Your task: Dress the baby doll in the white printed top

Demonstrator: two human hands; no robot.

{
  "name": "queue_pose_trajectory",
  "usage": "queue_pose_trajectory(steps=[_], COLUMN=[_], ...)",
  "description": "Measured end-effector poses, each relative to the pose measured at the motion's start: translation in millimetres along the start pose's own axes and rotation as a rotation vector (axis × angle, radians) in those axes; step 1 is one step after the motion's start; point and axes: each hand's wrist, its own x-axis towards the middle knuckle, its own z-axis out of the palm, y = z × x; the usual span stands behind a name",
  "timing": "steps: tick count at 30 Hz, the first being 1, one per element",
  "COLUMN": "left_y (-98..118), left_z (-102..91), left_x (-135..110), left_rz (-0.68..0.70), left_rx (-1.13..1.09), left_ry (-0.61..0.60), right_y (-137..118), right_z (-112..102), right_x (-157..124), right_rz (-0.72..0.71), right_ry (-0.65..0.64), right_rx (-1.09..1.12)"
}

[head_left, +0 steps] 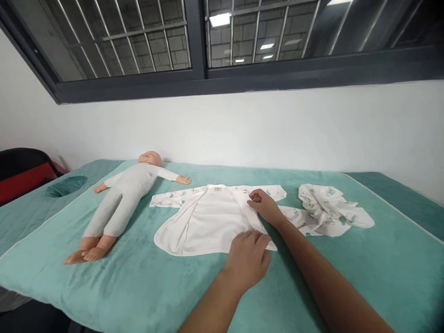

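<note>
Baby shirt [208, 217] lies spread open on the green bed [138, 282], sleeves running left to right, just ahead of both hands. Left hand [248, 259] rests flat, unclenched, on its near hem; right hand [265, 206] pinches the right front panel beside the sleeve.

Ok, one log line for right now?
left hand: flat on shirt hem | right hand: pinching shirt edge | doll: lying left of shirt

A single head-worn camera looks forward and down from close above a teal bed [138, 286]. It faces a white wall [243, 129] and barred windows [138, 37] beyond.
</note>
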Motion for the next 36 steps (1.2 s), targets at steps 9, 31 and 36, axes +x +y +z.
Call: queue_pose_trajectory(steps=[9, 31, 36], left_y=[4, -35, -119], left_z=[5.3, -26.0, -62.6], left_x=[-7, -4, -1], left_rz=[0.118, -0.262, -0.399], left_rx=[0.1, -0.167, 0.076], left_ry=[0.188, 0.307, 0.174], right_y=[0, -14, -13], right_z=[0, 7, 6], right_x=[8, -18, -17], right_rz=[-0.002, -0.407, -0.382], right_ry=[0.001, -0.278, -0.317], right_rx=[0.041, -0.529, -0.604])
